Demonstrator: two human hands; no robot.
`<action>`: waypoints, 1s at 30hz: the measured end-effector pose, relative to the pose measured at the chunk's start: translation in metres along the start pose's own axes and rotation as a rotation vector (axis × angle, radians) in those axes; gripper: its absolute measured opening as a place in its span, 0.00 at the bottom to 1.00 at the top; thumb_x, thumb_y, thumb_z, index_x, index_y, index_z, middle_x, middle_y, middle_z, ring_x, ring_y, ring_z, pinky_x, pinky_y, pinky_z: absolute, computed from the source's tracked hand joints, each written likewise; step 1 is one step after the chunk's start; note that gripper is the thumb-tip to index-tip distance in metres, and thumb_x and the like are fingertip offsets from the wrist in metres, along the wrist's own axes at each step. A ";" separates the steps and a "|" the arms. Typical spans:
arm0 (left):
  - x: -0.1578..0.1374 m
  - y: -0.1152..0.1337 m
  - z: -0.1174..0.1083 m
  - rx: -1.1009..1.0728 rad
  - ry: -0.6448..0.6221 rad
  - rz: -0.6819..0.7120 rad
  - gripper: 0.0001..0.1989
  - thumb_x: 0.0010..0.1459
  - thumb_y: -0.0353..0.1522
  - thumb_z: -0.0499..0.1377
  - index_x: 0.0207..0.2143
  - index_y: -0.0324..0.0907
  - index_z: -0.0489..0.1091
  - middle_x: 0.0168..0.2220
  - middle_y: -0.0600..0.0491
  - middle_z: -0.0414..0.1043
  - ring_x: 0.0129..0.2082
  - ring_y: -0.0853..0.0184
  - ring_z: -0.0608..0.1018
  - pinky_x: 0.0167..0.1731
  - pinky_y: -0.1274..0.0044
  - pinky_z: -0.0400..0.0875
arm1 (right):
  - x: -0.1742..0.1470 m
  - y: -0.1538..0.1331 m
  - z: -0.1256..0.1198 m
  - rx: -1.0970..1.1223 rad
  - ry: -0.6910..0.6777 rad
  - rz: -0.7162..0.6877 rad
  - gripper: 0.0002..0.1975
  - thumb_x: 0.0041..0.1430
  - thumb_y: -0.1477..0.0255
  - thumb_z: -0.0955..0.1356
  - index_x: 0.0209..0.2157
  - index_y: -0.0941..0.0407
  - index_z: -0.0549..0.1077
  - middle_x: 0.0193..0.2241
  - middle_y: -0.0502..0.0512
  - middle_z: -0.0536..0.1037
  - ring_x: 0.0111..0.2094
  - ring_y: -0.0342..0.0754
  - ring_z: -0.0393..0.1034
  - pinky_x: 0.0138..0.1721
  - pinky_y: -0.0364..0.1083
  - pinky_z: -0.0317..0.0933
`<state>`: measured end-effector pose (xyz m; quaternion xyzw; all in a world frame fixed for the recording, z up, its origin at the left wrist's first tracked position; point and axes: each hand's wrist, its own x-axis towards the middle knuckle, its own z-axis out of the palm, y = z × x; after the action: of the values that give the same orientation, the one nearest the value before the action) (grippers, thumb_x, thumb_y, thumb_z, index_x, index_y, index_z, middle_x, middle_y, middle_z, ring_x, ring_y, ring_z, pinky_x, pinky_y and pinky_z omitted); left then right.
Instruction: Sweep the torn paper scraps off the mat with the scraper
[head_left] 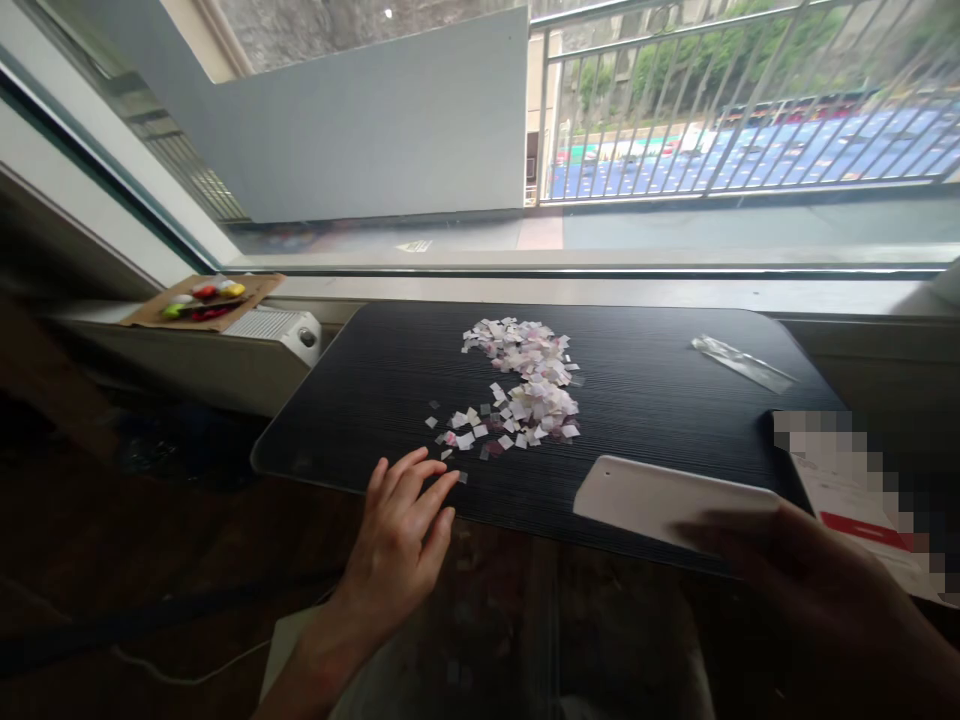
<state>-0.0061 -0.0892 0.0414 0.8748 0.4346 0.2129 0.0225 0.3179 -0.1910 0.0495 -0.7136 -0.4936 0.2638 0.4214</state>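
While our right hand (pixel 806 565) clasps a pale flat panel (pixel 652 497), we find our left hand (pixel 409 518) empty, half-open, beside paper scraps (pixel 546 405) on the black table (pixel 352 390).

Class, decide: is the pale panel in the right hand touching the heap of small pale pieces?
Apart. The head view shows bare dark tabletop between the pale panel, held in the right hand, and the nearest of the small pale pieces.

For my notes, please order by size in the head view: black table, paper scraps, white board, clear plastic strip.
1. Black table
2. White board and paper scraps: similar; board looks nearer, so unsure
3. Clear plastic strip
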 end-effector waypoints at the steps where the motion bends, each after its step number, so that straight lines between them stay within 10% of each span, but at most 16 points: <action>1: -0.001 0.000 0.000 0.007 -0.006 -0.015 0.16 0.61 0.27 0.51 0.50 0.44 0.70 0.49 0.47 0.71 0.57 0.56 0.68 0.58 0.53 0.56 | 0.003 -0.002 0.012 -0.022 0.021 -0.031 0.09 0.53 0.59 0.70 0.33 0.48 0.78 0.31 0.50 0.83 0.32 0.54 0.78 0.33 0.46 0.72; 7: -0.009 -0.004 -0.005 0.030 -0.020 -0.113 0.17 0.61 0.26 0.50 0.50 0.43 0.69 0.49 0.47 0.71 0.58 0.57 0.66 0.59 0.52 0.56 | 0.025 -0.019 0.078 -0.104 0.052 -0.273 0.10 0.60 0.66 0.65 0.42 0.51 0.72 0.32 0.51 0.82 0.31 0.50 0.77 0.34 0.45 0.69; 13: -0.019 -0.013 -0.005 0.007 -0.009 -0.167 0.17 0.60 0.25 0.51 0.50 0.43 0.70 0.49 0.47 0.71 0.57 0.56 0.67 0.58 0.51 0.56 | 0.028 -0.014 0.085 -0.208 -0.052 -0.386 0.09 0.61 0.66 0.64 0.43 0.49 0.71 0.33 0.51 0.83 0.31 0.50 0.79 0.29 0.42 0.69; 30: -0.016 -0.010 -0.005 -0.021 -0.043 -0.179 0.18 0.60 0.24 0.51 0.51 0.43 0.68 0.49 0.47 0.70 0.58 0.56 0.66 0.59 0.51 0.55 | 0.040 -0.018 0.099 -0.029 -0.061 -0.180 0.12 0.57 0.62 0.67 0.38 0.53 0.76 0.33 0.53 0.83 0.32 0.51 0.78 0.32 0.44 0.70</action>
<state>-0.0246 -0.0963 0.0380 0.8364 0.5084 0.1959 0.0599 0.2462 -0.1171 0.0167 -0.6640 -0.5722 0.2391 0.4178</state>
